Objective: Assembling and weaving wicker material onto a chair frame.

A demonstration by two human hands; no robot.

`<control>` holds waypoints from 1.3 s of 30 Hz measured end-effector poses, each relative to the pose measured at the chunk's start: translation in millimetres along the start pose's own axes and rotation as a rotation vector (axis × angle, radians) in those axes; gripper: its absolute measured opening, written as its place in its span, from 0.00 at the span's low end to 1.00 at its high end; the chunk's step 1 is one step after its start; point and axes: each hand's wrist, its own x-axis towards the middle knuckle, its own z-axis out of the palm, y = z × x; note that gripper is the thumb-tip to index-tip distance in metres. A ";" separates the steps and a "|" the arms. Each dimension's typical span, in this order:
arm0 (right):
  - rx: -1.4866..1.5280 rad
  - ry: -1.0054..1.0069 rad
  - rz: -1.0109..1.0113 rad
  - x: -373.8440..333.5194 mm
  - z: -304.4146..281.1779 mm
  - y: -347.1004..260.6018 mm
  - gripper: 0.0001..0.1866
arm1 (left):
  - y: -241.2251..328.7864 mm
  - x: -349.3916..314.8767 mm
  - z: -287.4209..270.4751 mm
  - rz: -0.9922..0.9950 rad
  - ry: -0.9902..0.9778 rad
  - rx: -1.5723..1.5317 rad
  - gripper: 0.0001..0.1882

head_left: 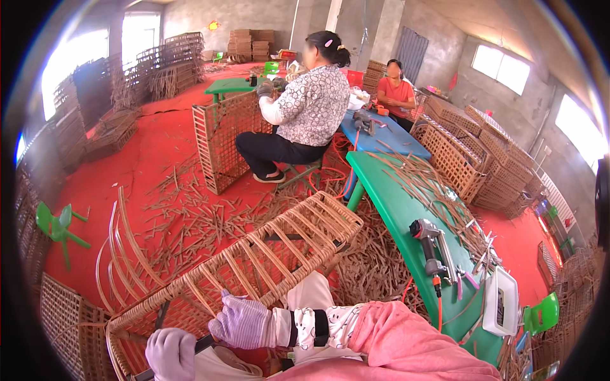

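Note:
A long woven wicker basket frame (254, 254) lies tilted across my lap, with tan strips wrapped across its open side and dark metal bars inside. My right hand (244, 322), in a lilac glove, is closed at its near side, where a tan wicker strip (202, 300) runs down to the fingers. Lower left, my left hand (171, 353), also gloved, is curled into a fist over the near edge, by a dark bar (204, 343). What the left fingers hold is hidden. Several loose pale strips (121, 254) curve up beyond the basket's left end.
At right, a green table (397, 219) bears a nail gun (435, 251), cut strips and a white bin (501, 301). Strip scraps (375, 267) cover the red floor. A seated person (311, 101) works on another basket (222, 140); another person (397, 95) sits beyond. Green chairs (62, 227) stand nearby.

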 end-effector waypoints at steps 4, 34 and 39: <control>-0.027 0.051 -0.001 -0.5 -6.4 -1.0 0.10 | -17.6 12.2 5.6 -0.252 -0.620 0.230 0.15; 0.143 0.022 0.108 -2.0 -24.4 -10.0 0.20 | -3.6 23.9 10.0 -0.928 -0.305 -0.906 0.09; 0.262 -0.083 0.141 5.2 -36.7 -1.7 0.22 | 21.0 -1.6 13.5 -0.267 0.039 -0.658 0.08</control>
